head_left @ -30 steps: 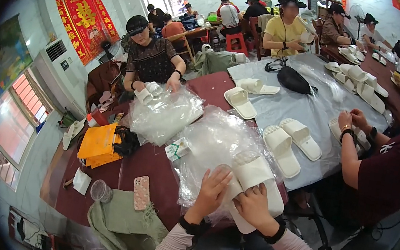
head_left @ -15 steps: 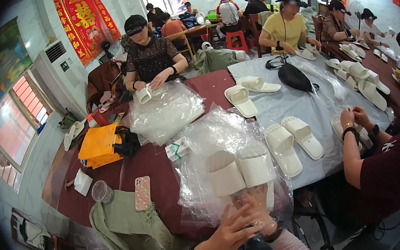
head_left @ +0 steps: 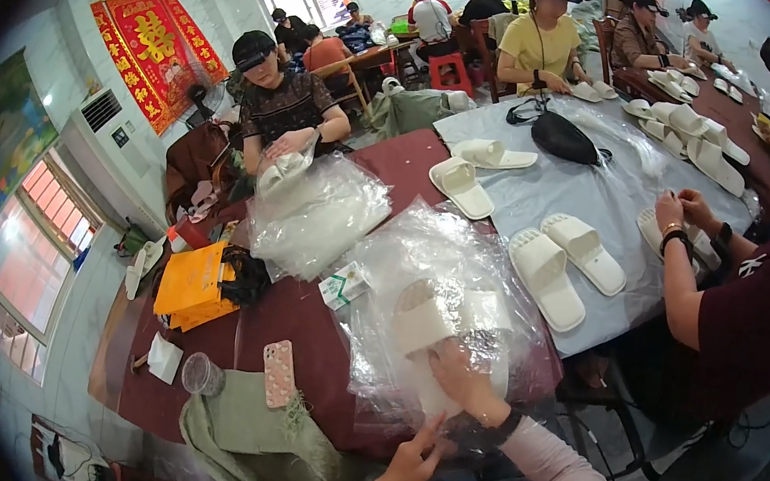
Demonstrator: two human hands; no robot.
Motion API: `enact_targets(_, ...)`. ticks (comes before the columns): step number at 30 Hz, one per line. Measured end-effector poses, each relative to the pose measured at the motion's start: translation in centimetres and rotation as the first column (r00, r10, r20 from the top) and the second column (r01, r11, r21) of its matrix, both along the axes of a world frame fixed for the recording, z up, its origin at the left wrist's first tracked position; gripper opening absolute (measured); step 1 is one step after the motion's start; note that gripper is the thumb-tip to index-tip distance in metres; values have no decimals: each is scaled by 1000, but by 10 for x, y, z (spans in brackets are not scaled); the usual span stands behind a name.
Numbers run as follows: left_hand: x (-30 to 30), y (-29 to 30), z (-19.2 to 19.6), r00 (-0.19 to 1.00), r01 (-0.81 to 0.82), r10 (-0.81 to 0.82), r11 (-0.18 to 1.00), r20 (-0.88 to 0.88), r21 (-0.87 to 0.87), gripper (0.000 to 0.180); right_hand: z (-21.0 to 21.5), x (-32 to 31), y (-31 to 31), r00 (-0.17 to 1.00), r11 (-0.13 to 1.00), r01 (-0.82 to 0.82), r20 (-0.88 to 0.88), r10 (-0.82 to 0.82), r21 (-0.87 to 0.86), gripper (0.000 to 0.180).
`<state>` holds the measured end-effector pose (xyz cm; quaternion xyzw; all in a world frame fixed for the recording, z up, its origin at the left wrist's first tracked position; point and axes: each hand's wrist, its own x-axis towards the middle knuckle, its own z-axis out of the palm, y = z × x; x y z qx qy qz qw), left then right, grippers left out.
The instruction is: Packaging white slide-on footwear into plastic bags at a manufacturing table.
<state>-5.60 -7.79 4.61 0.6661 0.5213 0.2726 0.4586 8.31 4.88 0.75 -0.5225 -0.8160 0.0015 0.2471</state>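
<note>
Slipper (head_left: 424, 315) lies long axis left-right, gripped by right hand (head_left: 462, 382) through plastic.

- Right hand (head_left: 459, 384) is up on the table, pressing a white slipper (head_left: 424, 315) through clear plastic bags (head_left: 458, 269).
- Left hand (head_left: 411, 455) hangs lower, fingers spread, holding nothing.
- Pink phone (head_left: 278, 374) lies on the dark red table (head_left: 314, 347), beside a green cloth bag (head_left: 256, 427).
- Across the table, a person in a black cap handles a bagged slipper (head_left: 283, 170).
- More white slippers (head_left: 565, 263) sit on the grey cover.
</note>
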Motion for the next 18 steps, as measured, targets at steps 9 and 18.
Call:
enact_targets(9, 8, 25, 12, 832, -209, 250, 968, 495, -138, 38, -36, 27, 2, 901, 925, -378, -240, 362, -25, 32)
enact_targets(18, -20, 60, 59, 749, -522, 317, 823, 582, 225, 36, 58, 61, -93, 624, 864, -353, -597, 504, 359, 29)
